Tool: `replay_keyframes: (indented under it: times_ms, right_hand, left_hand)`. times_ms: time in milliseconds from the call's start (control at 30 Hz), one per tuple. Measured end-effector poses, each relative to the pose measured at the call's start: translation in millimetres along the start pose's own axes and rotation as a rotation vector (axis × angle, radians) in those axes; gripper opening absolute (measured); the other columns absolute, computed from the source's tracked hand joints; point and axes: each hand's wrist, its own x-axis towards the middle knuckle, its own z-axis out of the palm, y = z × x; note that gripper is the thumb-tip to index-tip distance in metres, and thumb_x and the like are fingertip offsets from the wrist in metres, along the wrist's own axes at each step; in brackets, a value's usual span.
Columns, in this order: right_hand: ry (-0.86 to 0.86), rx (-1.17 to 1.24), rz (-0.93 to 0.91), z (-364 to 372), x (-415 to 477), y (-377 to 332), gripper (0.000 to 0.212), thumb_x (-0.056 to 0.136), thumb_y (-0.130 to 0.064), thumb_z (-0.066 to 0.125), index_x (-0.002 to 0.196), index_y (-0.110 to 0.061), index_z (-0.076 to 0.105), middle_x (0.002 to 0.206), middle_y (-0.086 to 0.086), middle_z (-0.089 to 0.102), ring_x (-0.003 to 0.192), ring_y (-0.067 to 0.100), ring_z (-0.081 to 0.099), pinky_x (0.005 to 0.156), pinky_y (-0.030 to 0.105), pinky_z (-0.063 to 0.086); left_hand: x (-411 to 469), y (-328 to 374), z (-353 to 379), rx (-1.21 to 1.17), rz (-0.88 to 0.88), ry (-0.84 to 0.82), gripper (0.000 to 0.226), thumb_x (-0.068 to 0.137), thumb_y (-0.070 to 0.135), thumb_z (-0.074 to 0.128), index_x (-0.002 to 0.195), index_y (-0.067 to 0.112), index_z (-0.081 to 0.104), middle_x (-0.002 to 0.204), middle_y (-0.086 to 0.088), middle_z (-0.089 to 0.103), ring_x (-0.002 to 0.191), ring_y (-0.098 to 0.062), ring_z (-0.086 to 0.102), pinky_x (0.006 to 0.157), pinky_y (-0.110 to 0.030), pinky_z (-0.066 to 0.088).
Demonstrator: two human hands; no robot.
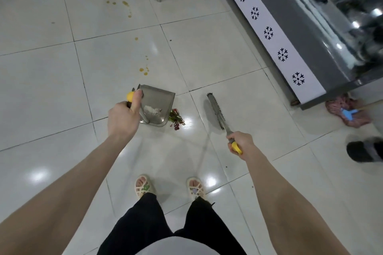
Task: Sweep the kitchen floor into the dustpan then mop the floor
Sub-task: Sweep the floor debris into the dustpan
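Two tools in play. My left hand [123, 116] has its fingers wrapped tight round the yellow-tipped handle of the dustpan [158, 99]. My right hand [240, 141] has its fingers closed round the yellow grip of the broom [215, 109].

Dustpan: thin sheet metal, looks stiff and light, smooth inside. Its lip is down on the floor [62, 68] and a pale scrap lies in it.

Debris [176, 119]: small leafy heap, red and green, touching the dustpan lip on its right.

Broom head: right of the dustpan, apart from the debris, with short, stiff-looking bristles. Cannot tell if it touches the tile.

My read: the debris is light and will skid on glossy tile, so short gentle strokes. Grips on the handle ends look right.

Orange drops [144, 70] beyond the dustpan look wet, so that's a mop job. Mop [350, 114]: soft rag head, far right of the dustpan by the cabinet [290, 33].
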Motion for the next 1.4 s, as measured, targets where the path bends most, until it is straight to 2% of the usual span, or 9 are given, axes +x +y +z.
replay_keyframes:
  times_ms: [167, 300, 500, 600, 733, 867, 1033, 1167, 1400]
  right_hand:
    - [0.040, -0.013, 0.042, -76.0, 25.2, -9.1, 0.020, 0.085, 0.009, 0.055, 0.072, -0.005, 0.051, 0.065, 0.009, 0.045, 0.052, 0.018, 0.038, 0.034, 0.014, 0.039]
    - [0.078, -0.007, 0.074, -131.7, 32.2, 1.3, 0.018, 0.086, 0.008, 0.054, 0.073, -0.004, 0.052, 0.065, 0.009, 0.045, 0.051, 0.019, 0.037, 0.032, 0.015, 0.037]
    - [0.168, 0.024, 0.109, -190.0, 27.3, 37.8, 0.014, 0.086, 0.007, 0.053, 0.076, -0.002, 0.051, 0.067, 0.011, 0.045, 0.048, 0.018, 0.038, 0.032, 0.014, 0.036]
    - [0.209, 0.041, 0.132, -200.6, 15.0, 60.3, 0.015, 0.087, 0.007, 0.053, 0.076, -0.002, 0.049, 0.066, 0.010, 0.046, 0.035, 0.015, 0.040, 0.032, 0.014, 0.038]
    - [0.252, 0.091, 0.170, -207.5, -1.3, 102.0, 0.017, 0.087, 0.007, 0.053, 0.073, -0.003, 0.049, 0.069, 0.010, 0.046, 0.050, 0.017, 0.040, 0.033, 0.015, 0.043]
    - [0.201, 0.137, 0.210, -201.9, -12.2, 146.7, 0.008, 0.087, 0.005, 0.054, 0.086, -0.003, 0.052, 0.070, 0.008, 0.045, 0.052, 0.017, 0.041, 0.035, 0.016, 0.044]
    - [0.048, 0.184, 0.228, -151.4, -32.6, 201.6, 0.016, 0.088, 0.004, 0.052, 0.102, -0.004, 0.052, 0.070, 0.008, 0.045, 0.045, 0.016, 0.045, 0.037, 0.015, 0.043]
    - [-0.021, 0.214, 0.199, -97.6, -50.9, 222.4, 0.010, 0.088, 0.008, 0.050, 0.090, -0.002, 0.051, 0.073, 0.010, 0.043, 0.050, 0.016, 0.043, 0.037, 0.016, 0.043]
    - [-0.155, 0.164, 0.146, -29.0, -61.6, 211.9, 0.012, 0.087, 0.007, 0.052, 0.096, -0.002, 0.052, 0.073, 0.010, 0.047, 0.056, 0.015, 0.046, 0.040, 0.017, 0.048]
  left_hand:
    - [-29.9, 32.5, 53.2, -0.081, -0.016, 0.022, 0.072, 0.091, 0.066, 0.038, 0.064, 0.000, 0.046, 0.057, -0.007, 0.038, 0.056, -0.026, 0.034, 0.057, -0.034, 0.033]
    - [-57.3, 55.8, 88.4, -0.108, -0.017, 0.012, 0.067, 0.092, 0.064, 0.038, 0.057, 0.007, 0.045, 0.056, -0.007, 0.042, 0.055, -0.025, 0.038, 0.057, -0.034, 0.034]
    - [-85.1, 58.3, 111.1, -0.110, -0.013, -0.021, 0.083, 0.088, 0.072, 0.032, 0.074, -0.006, 0.056, 0.066, -0.014, 0.052, 0.067, -0.032, 0.052, 0.069, -0.049, 0.052]
    - [-98.4, 53.0, 112.9, -0.114, 0.009, -0.038, 0.080, 0.087, 0.074, 0.030, 0.068, 0.000, 0.055, 0.066, -0.014, 0.053, 0.071, -0.035, 0.056, 0.068, -0.049, 0.051]
    - [-118.8, 34.0, 104.3, -0.143, 0.032, -0.062, 0.073, 0.088, 0.072, 0.032, 0.062, 0.006, 0.050, 0.063, -0.012, 0.050, 0.068, -0.032, 0.053, 0.062, -0.041, 0.043]
    - [-139.8, 7.5, 84.3, -0.167, 0.048, -0.070, 0.067, 0.092, 0.066, 0.034, 0.060, 0.009, 0.049, 0.061, -0.010, 0.048, 0.064, -0.029, 0.048, 0.062, -0.037, 0.040]
    - [-161.2, -37.9, 43.2, -0.171, 0.026, -0.044, 0.067, 0.093, 0.065, 0.035, 0.061, 0.007, 0.049, 0.057, -0.008, 0.048, 0.062, -0.028, 0.048, 0.060, -0.037, 0.039]
    - [-169.6, -64.6, 15.0, -0.199, 0.006, -0.032, 0.064, 0.092, 0.064, 0.037, 0.058, 0.012, 0.050, 0.054, -0.005, 0.046, 0.061, -0.027, 0.045, 0.058, -0.037, 0.036]
    - [-159.8, -111.2, -29.4, -0.151, -0.042, 0.044, 0.087, 0.081, 0.077, 0.032, 0.070, -0.007, 0.050, 0.062, -0.013, 0.044, 0.059, -0.026, 0.044, 0.055, -0.039, 0.036]
